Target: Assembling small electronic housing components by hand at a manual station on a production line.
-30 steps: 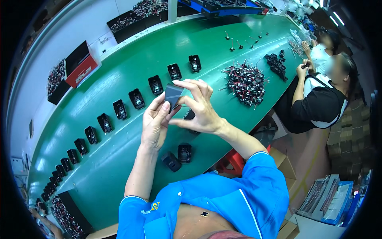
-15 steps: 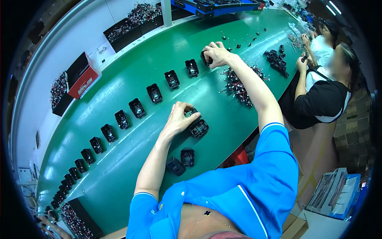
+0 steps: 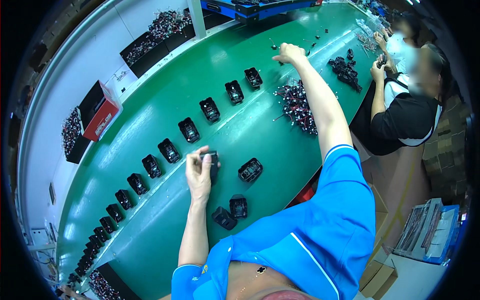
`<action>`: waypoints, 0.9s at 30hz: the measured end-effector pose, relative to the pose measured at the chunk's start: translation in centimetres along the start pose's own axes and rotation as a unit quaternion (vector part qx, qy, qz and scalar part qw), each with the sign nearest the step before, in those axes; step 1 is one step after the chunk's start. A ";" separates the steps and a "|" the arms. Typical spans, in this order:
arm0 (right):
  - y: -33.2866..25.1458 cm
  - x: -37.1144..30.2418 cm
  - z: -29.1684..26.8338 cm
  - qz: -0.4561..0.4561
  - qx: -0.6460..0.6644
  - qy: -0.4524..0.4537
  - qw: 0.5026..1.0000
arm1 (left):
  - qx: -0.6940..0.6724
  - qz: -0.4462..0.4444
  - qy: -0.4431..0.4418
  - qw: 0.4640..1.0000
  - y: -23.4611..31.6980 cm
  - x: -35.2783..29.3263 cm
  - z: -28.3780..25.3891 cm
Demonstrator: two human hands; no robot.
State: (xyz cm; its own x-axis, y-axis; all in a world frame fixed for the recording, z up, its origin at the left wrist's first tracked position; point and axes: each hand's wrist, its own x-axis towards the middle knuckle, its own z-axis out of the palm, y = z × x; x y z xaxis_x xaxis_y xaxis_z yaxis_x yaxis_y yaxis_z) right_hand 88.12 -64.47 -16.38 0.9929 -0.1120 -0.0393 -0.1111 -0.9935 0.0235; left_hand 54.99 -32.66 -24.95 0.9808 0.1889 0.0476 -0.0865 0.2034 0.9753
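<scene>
While gripping a black box (image 3: 214, 166) in the left hand (image 3: 199, 174), holding the right hand (image 3: 291, 53) far out over the tabletop (image 3: 160, 215), among small loose parts (image 3: 273, 47). Clamping the box between left thumb and fingers, near the row of open black boxes (image 3: 209, 109) and to the left of a separate open box (image 3: 250, 170); cannot tell about contact with the tabletop. Bending right fingers downward, tips mostly hidden; cannot tell about grip or any held part.

Judging step in hand as: minding one box on the left while picking up or setting down at the far end on the right; cannot tell which. Probably calling next for a fine pinch or clean release on the right, without dragging neighbouring parts; on the left, for a steady hold, clear of the row.

Noting wire pile (image 3: 295, 102) partly behind the right forearm (image 3: 327, 115): possible snag on pulling back. Noting also a heap of black parts (image 3: 345, 73) farther right, and a pair of dark boxes (image 3: 238, 206) nearer the body.
</scene>
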 end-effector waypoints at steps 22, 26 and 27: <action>-4.6 -7.6 -3.2 -0.175 0.574 0.046 0.799 | -0.361 -0.118 0.010 0.925 4.5 -1.5 0.9; -8.1 -19.5 -3.8 -0.296 0.685 0.053 0.663 | -0.324 -0.125 0.066 0.935 6.1 -0.4 2.8; -8.6 -22.1 -3.5 -0.301 0.688 0.051 0.659 | -0.334 -0.130 0.053 0.932 5.9 -0.1 2.8</action>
State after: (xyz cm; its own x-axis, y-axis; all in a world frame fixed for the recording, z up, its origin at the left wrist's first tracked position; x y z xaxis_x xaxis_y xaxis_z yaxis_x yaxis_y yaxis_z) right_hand 67.26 -53.40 -12.19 0.8642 0.2415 0.4414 0.4414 0.0572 -0.8955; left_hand 54.84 -34.19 -18.63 0.9640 0.1371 -0.2278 0.0270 0.8020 0.5967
